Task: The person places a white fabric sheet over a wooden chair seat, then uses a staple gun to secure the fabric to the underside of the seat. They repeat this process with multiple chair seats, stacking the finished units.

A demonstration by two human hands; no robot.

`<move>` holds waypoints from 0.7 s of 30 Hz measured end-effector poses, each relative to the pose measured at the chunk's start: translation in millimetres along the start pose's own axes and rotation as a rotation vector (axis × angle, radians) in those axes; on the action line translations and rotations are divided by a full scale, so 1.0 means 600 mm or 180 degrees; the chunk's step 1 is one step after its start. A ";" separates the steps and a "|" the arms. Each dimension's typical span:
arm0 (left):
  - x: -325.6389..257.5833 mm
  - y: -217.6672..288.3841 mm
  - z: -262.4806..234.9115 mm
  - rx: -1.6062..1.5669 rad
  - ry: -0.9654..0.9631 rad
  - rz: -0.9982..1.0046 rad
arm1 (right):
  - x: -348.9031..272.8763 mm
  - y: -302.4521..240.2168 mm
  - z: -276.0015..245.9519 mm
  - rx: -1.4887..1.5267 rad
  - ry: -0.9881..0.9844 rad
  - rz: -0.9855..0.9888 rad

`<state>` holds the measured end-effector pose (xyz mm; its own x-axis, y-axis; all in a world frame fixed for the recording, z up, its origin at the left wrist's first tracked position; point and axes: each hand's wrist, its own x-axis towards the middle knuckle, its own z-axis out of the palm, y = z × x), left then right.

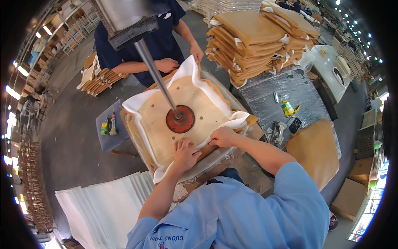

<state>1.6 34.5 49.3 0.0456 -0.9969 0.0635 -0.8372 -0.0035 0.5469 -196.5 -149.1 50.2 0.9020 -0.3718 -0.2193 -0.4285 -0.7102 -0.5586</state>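
A pale seat board (159, 114) with several small holes lies in front of me, pressed under a round red disc (186, 118) on a metal rod (155, 70). White padding (139, 103) and a brown cover sheet (210, 152) stick up around its edges. At the near edge, my left hand (186, 155) has its fingers bent over the board and closed on the cover. Just to its right, my right hand (222, 137) pinches the same folded edge, its fingertips partly hidden. Across the board, a co-worker's hands (168, 65) touch the far edge.
Brown covers (253, 41) are piled on a plastic-wrapped table (286, 89) at right, with a staple gun (278, 132) and a yellow packet (289, 108). A loose brown sheet (313, 151) hangs near my right elbow. White sheets (107, 203) stand at lower left; a small stand (108, 137) holds another tool.
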 end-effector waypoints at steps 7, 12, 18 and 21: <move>-0.013 0.119 -0.078 -0.1105 -0.0488 -0.1082 | -0.109 0.043 -0.171 0.1068 0.2347 0.0277; 0.047 0.191 0.049 -0.3370 -0.2113 -0.1113 | -0.143 0.180 -0.227 0.1780 -0.0252 0.2119; 0.158 0.264 0.206 -0.5835 -0.1597 -0.2863 | -0.087 0.225 -0.176 0.2258 -0.1565 0.2489; 0.165 0.297 0.230 -0.6082 -0.0671 -0.3691 | -0.080 0.221 -0.158 0.2181 -0.2037 0.2526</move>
<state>-218.4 -75.5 37.9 -0.1748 -0.6112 -0.7720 0.8545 -0.4837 0.1895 -301.5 -282.4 62.2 0.3493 -0.0605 -0.9351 -0.9285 0.1119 -0.3541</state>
